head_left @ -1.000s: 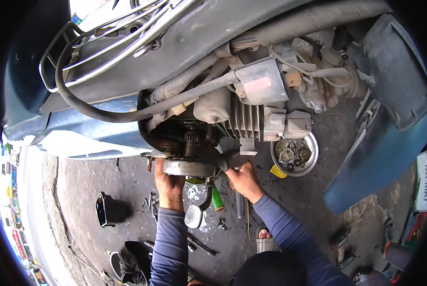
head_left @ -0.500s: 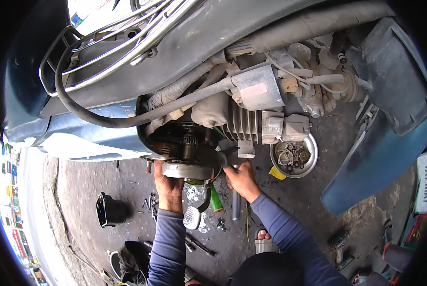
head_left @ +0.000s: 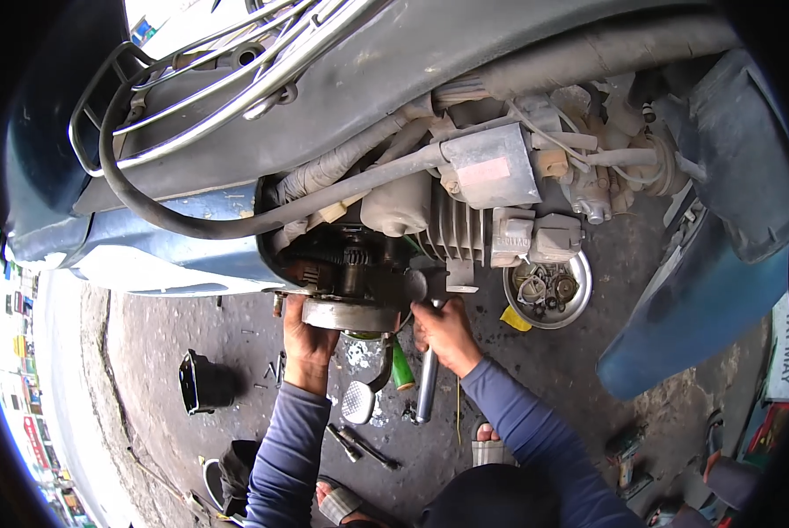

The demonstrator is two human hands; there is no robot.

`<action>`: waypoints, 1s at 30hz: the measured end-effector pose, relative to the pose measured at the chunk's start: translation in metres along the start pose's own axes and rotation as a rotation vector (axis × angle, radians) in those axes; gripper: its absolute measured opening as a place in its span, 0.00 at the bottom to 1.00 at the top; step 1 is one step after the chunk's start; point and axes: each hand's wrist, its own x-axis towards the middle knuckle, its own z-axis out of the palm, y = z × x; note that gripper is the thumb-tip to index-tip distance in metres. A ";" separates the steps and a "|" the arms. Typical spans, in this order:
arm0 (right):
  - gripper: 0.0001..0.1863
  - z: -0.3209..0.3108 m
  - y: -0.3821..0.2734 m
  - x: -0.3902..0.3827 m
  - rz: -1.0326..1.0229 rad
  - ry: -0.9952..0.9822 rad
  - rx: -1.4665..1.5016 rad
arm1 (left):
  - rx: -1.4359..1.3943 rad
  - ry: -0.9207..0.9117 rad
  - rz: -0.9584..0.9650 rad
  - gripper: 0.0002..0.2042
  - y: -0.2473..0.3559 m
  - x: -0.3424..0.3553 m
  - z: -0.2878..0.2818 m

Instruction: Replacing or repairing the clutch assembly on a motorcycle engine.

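Note:
Under the open engine of a motorbike [head_left: 484,169], my left hand [head_left: 308,350] grips the near-left side of a round silver metal drum [head_left: 350,316]. Its fingertips go out of sight behind the drum. My right hand [head_left: 445,334] is closed around a hammer, just right of the drum. The hammer's dark round head [head_left: 415,285] points up beside the engine opening, and its grey metal handle [head_left: 427,387] hangs below my fist. Above the drum, a toothed shaft [head_left: 354,259] shows inside the dark opening. The hammer head looks apart from the drum.
A metal bowl [head_left: 578,304] of small parts sits on the ground at right, near a yellow scrap [head_left: 516,319]. A pedal [head_left: 357,402] hangs below the drum, beside a green object [head_left: 401,365]. Sockets with bars [head_left: 368,449] and a black box [head_left: 206,384] lie left.
The hammer head has shifted slightly right, away from the drum's side, and its handle has swung a little left. My left hand keeps its hold while its forearm has moved left.

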 end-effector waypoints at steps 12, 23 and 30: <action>0.06 -0.008 -0.012 -0.003 -0.163 0.068 -0.572 | -0.021 -0.008 0.013 0.23 -0.003 0.001 0.007; 0.04 0.003 -0.015 -0.009 -0.891 0.072 -0.664 | -0.036 -0.009 -0.004 0.22 -0.003 -0.002 0.005; 0.06 -0.006 -0.024 -0.014 -0.861 -0.001 -0.785 | 0.099 -0.068 0.002 0.26 0.005 -0.004 -0.010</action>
